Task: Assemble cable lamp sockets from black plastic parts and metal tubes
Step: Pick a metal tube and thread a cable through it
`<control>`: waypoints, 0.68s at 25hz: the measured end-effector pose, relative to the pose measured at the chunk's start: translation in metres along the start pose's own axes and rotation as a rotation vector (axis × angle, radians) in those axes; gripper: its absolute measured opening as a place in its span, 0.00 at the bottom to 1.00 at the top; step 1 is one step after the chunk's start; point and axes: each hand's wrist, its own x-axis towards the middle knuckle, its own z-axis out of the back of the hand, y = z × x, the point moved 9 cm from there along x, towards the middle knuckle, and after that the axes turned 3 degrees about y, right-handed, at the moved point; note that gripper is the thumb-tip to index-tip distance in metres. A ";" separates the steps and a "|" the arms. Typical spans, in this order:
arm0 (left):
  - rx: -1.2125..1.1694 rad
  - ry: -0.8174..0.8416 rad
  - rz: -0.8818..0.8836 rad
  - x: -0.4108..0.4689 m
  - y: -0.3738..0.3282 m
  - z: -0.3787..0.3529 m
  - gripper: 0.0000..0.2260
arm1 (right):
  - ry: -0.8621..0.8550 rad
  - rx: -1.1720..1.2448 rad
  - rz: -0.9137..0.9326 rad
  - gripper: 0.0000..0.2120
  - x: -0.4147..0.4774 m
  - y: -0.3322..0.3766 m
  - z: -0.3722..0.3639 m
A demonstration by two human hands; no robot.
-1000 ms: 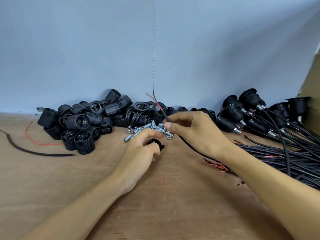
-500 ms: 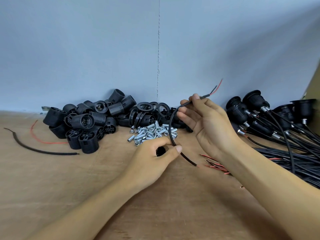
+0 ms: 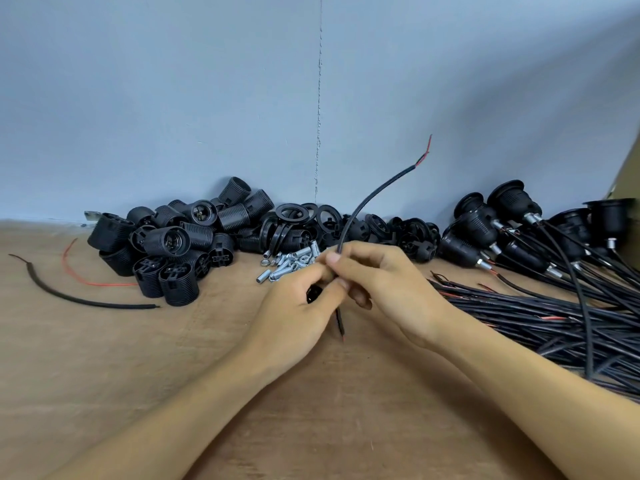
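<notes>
**A:** Where are we holding things?

**B:** Our right hand (image 3: 391,289) is pinching the cable (image 3: 367,199) between thumb and fingers, mid-table. Our left hand (image 3: 298,299) is curling round a small black part (image 3: 313,294), mostly hidden, just on the near side of the metal tubes (image 3: 291,263).

**A:** What are we risking?

**B:** The cable is arcing up toward the far right, so it is probably springing against our pinch. If that pinch is loosening, the short end poking out below our hands could be sliding back. We are not seeing whether it is passing through the part. A whipping cable could also be scattering the tubes.
</notes>
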 end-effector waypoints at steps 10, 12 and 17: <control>-0.044 0.029 0.148 -0.003 0.023 0.004 0.16 | -0.361 0.328 0.099 0.13 -0.002 0.006 0.038; -0.028 0.061 0.117 -0.003 0.019 0.001 0.19 | -0.405 0.344 0.133 0.13 -0.004 0.011 0.041; 0.007 0.052 0.041 -0.003 0.014 0.002 0.23 | -0.352 0.325 0.166 0.13 -0.004 0.019 0.036</control>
